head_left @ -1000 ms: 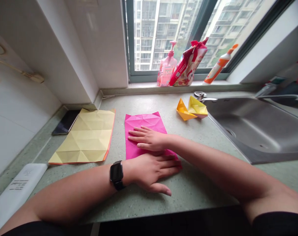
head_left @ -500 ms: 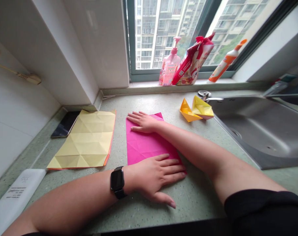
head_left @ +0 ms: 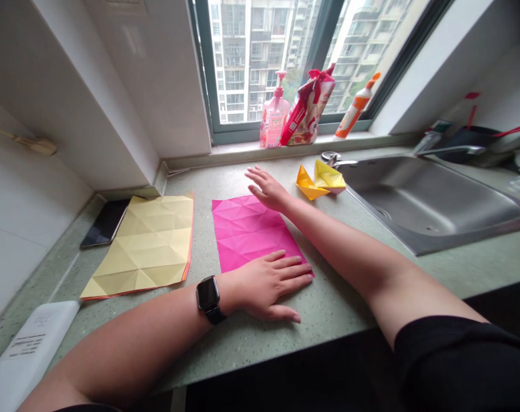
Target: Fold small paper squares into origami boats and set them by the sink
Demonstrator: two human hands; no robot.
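A creased pink sheet of paper (head_left: 246, 229) lies unfolded on the countertop in front of me. My left hand (head_left: 270, 286), a smartwatch (head_left: 208, 293) on its wrist, rests flat with fingers spread over the sheet's near edge. Above the far right corner of the sheet hovers my right hand (head_left: 266, 187), open and holding nothing. To the left is a stack of creased paper with a pale yellow sheet (head_left: 152, 240) on top. Folded orange (head_left: 309, 186) and yellow (head_left: 328, 176) paper boats sit together beyond my right hand.
A phone (head_left: 105, 223) is partly under the yellow sheet, and a white power bank (head_left: 30, 343) lies at the near left. The steel sink (head_left: 431, 197) is set in on the right. A pump bottle (head_left: 274, 117), a red bag (head_left: 309, 109) and an orange-white bottle (head_left: 356, 109) line the windowsill.
My right hand has lifted off the pink paper and moved to its far right corner. My left hand stays on the near edge. The view has turned rightward, showing more of the sink.
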